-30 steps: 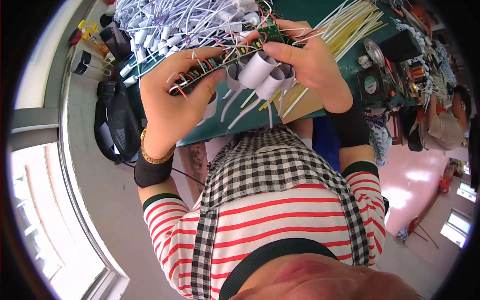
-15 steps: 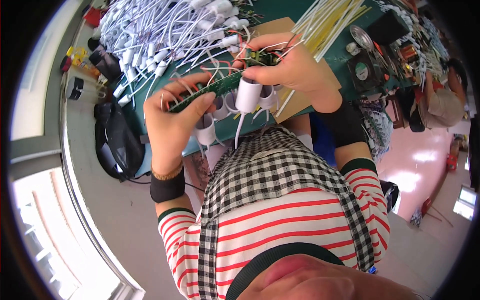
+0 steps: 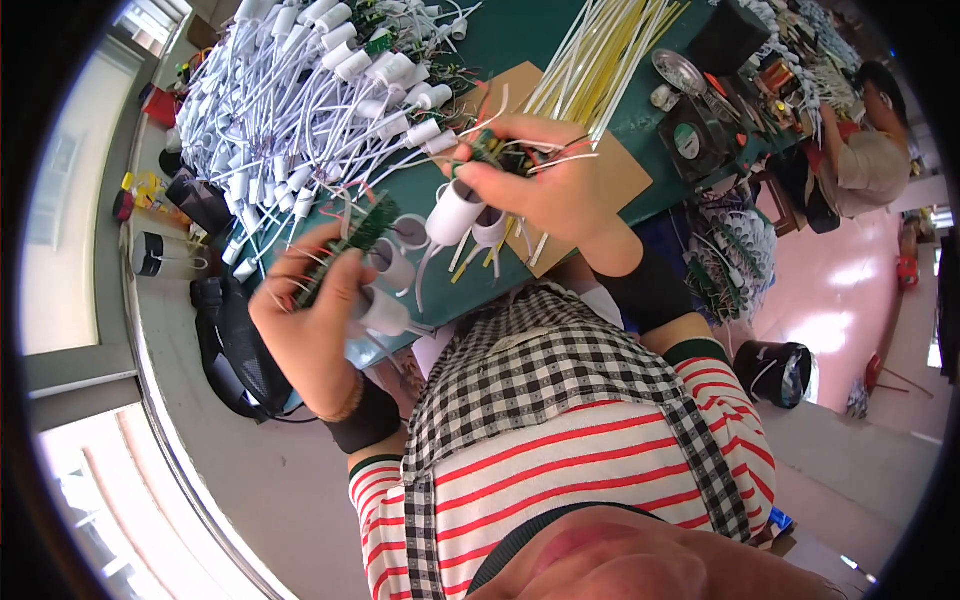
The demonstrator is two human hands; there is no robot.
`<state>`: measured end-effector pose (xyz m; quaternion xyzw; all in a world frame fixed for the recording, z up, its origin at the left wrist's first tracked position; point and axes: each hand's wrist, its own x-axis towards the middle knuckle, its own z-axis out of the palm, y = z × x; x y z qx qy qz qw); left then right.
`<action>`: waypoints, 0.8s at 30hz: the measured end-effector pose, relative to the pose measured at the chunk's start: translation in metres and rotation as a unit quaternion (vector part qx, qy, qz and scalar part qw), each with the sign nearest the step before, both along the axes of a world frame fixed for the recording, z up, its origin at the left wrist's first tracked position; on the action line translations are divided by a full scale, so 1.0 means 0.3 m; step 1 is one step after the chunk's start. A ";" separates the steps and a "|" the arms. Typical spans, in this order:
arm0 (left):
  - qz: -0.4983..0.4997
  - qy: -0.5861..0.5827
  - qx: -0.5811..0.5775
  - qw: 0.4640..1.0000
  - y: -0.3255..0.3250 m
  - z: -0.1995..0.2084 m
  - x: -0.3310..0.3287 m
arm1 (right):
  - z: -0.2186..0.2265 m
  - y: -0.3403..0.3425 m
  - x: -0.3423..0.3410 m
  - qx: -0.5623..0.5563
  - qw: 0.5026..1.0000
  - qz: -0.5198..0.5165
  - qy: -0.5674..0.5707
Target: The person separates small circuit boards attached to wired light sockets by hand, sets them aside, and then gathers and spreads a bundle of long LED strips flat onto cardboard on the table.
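The left hand (image 3: 312,318) grips a board (image 3: 374,224) whose long axis slants forward toward the right hand (image 3: 550,185), which pinches a second board (image 3: 487,151), near but apart.

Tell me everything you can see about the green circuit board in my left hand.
The green circuit board is a narrow, stiff-looking strip, held in your left hand above the green table. It slants, its far end up and to the right, while your thumb and fingers cover much of the nearer part. Thin red and white wires stick out around it. White, open-ended cylinders hang beside it; their connections are hidden.
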<state>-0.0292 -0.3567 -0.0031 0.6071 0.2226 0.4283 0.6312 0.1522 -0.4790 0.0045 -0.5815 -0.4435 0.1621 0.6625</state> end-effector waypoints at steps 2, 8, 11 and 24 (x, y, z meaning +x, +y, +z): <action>-0.071 0.062 -0.036 0.995 0.169 -0.039 -0.015 | 0.010 -0.024 0.022 0.047 0.998 0.038 0.032; -0.134 0.316 0.034 0.938 0.495 -0.347 0.136 | 0.080 -0.091 0.011 0.074 0.996 0.046 -0.007; 0.095 0.251 0.411 0.871 0.393 -0.342 0.180 | 0.097 -0.086 0.009 0.109 0.993 0.039 0.009; -0.740 -0.159 -0.382 0.531 0.013 -0.151 0.271 | 0.076 -0.043 0.029 0.279 0.949 0.034 0.145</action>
